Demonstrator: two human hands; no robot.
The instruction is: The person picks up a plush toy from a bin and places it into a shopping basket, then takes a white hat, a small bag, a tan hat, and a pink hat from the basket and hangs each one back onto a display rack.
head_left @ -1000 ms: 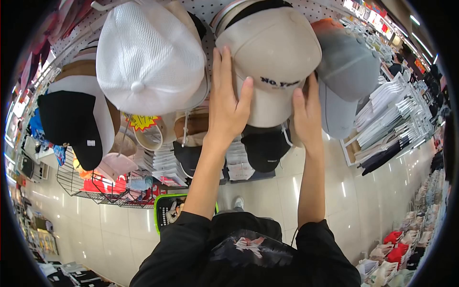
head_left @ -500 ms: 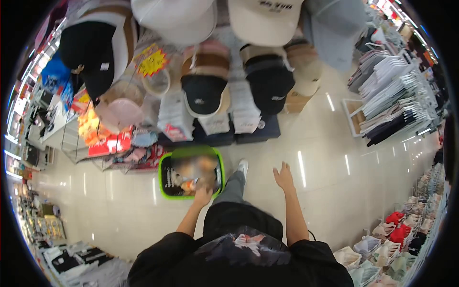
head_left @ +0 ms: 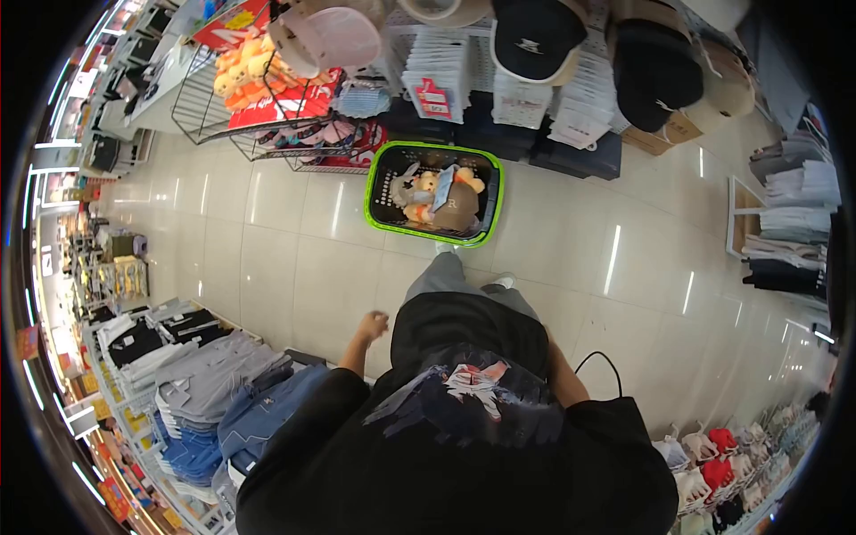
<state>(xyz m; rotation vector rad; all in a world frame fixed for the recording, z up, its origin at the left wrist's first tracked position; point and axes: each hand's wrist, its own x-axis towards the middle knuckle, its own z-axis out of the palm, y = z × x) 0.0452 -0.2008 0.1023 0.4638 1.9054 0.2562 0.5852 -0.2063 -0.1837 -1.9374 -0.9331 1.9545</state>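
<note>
A black shopping basket with a green rim (head_left: 375, 178) stands on the floor in front of my feet. In it lie a brown cap (head_left: 456, 207) with a letter on it, orange and yellow plush toys (head_left: 421, 213) and a grey item. My left hand (head_left: 375, 325) is below and left of the basket, apart from it, its fingers loosely bent with nothing visible in them. On the right side my forearm (head_left: 564, 374) shows beside my shirt, while the right hand itself is hidden behind my body and clothing.
Racks with caps (head_left: 538, 40) and white packets (head_left: 437, 73) stand ahead. A wire stand with plush toys (head_left: 252, 73) is at upper left. Folded jeans and shirts (head_left: 209, 374) lie at lower left. Hanging clothes (head_left: 794, 223) are at right, bras (head_left: 713, 473) at lower right.
The view has shifted, and the basket appears higher and farther from me. My left hand has come away from it. My right hand has moved from the open floor area to out of sight.
</note>
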